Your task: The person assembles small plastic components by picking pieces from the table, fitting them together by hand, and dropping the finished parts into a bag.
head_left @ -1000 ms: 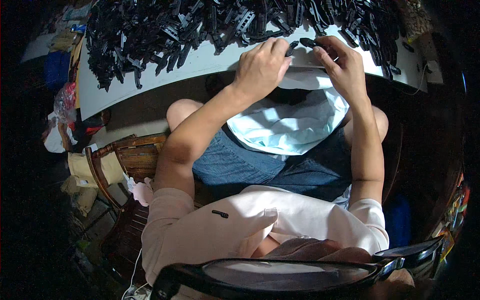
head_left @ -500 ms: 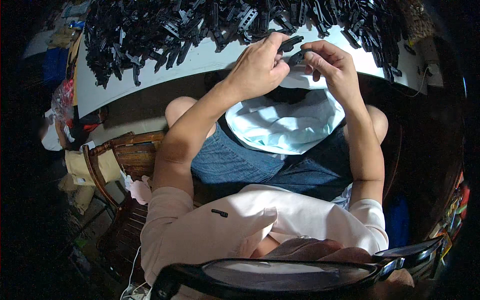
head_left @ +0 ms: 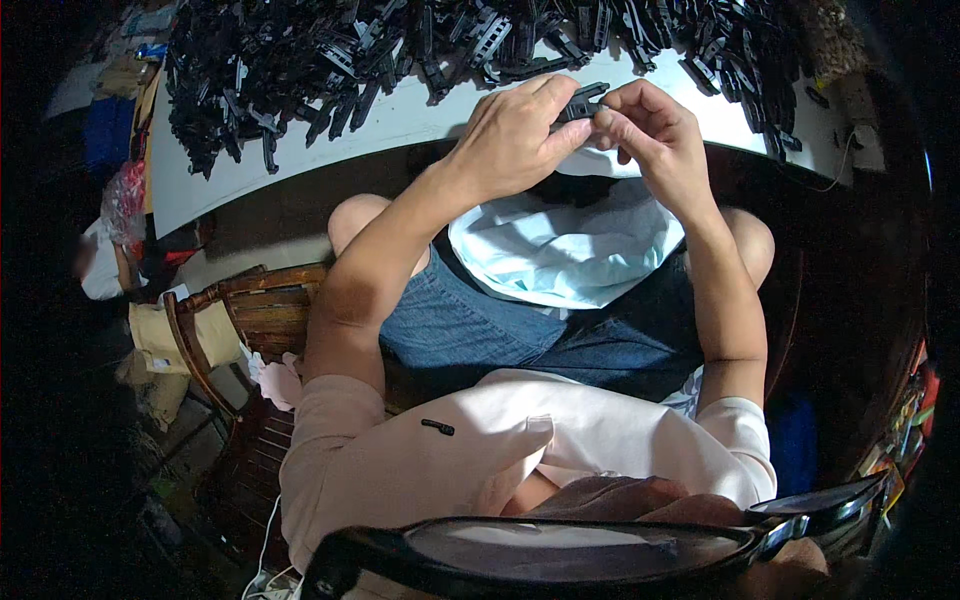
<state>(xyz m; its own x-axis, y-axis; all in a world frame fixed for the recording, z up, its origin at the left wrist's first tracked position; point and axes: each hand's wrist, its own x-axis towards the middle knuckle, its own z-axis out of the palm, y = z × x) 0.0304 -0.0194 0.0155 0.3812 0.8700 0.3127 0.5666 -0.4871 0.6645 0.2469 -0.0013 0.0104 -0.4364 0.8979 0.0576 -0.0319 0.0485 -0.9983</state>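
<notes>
Left hand (head_left: 515, 135): grip closed on a black part (head_left: 584, 100), near the front edge of the white surface (head_left: 400, 122). Right hand (head_left: 655, 138): thumb and forefinger at the part's right end; whether this grip is closed cannot be told. Beyond: piled black pieces (head_left: 490, 40). Lap: white sheet (head_left: 560, 268).

Held part (head_left: 583, 103): black, greyish highlights
Heaped parts (head_left: 345, 62), eleven to one o'clock: black, some dark grey
Surface (head_left: 400, 122): plain white
Lap cloth (head_left: 575, 270): white, pale aqua tint
Shorts (head_left: 460, 325): denim blue
Shirt (head_left: 370, 490): pale pink, small black mark
Chair (head_left: 277, 310), nine o'clock: brown, slatted
Spectacle frame (head_left: 340, 565), six o'clock: black
Container (head_left: 107, 130), ten o'clock: blue
</notes>
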